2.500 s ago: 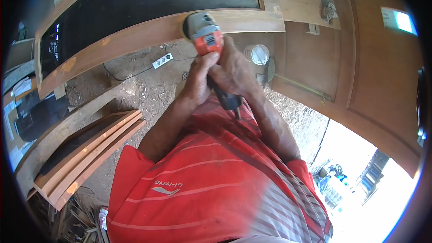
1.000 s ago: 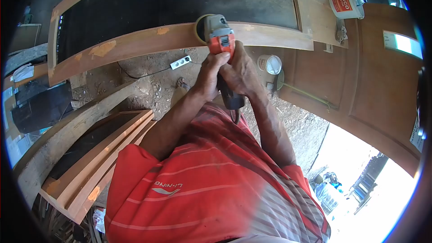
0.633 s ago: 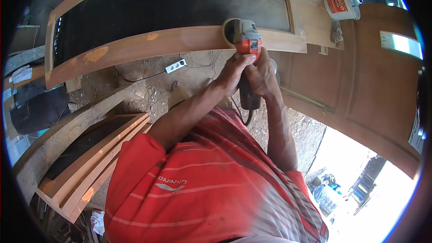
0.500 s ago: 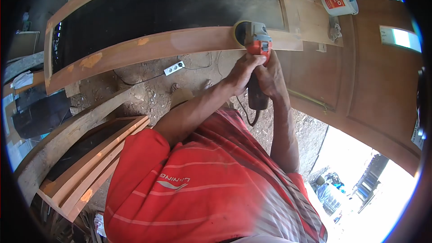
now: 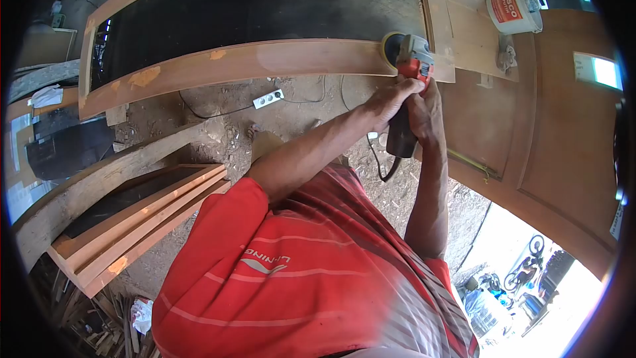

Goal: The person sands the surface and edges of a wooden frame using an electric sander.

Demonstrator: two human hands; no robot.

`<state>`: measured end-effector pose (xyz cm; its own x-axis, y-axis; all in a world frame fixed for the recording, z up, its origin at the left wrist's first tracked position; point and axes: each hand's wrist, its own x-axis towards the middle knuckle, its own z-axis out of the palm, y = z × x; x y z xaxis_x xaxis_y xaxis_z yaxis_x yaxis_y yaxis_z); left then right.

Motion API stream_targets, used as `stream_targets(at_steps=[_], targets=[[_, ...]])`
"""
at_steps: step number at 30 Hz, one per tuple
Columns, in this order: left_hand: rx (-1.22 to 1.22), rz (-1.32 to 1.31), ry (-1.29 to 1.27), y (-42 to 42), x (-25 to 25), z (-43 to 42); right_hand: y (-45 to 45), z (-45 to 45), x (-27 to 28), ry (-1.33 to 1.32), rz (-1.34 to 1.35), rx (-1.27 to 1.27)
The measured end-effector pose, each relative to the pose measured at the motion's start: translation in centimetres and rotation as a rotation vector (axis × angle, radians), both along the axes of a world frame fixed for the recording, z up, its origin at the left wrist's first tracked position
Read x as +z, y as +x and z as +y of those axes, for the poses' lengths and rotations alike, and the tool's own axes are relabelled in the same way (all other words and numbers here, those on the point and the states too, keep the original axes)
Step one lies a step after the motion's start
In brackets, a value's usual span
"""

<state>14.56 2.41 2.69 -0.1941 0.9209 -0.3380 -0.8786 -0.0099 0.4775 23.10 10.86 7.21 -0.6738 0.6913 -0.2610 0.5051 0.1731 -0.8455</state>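
Both hands are wrapped round a red, grey and black power tool (image 5: 416, 59) with a round yellow-edged disc at its head. My left hand (image 5: 395, 97) grips it from the left, just below the red part. On the other side my right hand (image 5: 426, 114) is closed round the body. The disc (image 5: 392, 49) is at the near rail of a wooden frame (image 5: 311, 58), close to its right end; whether it touches the wood is hard to tell. A dark panel (image 5: 258, 10) fills the frame, and orange patches mark the rail's left part. The tool's cord hangs below it.
A white power strip (image 5: 268, 99) lies on the dirt floor with cords. At the right are a labelled white bucket (image 5: 515, 10) and a large brown wooden panel (image 5: 570, 126). More frames (image 5: 142, 222) lean at the left beside a curved beam (image 5: 99, 176), above wood scraps (image 5: 109, 321).
Both hands and the tool have moved right along the near rail, from its middle to near its right end. The left forearm now reaches further across the body. The grip looks the same.
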Motion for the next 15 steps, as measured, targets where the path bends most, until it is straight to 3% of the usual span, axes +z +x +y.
stream_targets(at_steps=[15], targets=[[0.215,-0.055,0.011,-7.4,-1.4,-18.4,-9.8,-16.6,1.2,0.051,-0.089,0.212]])
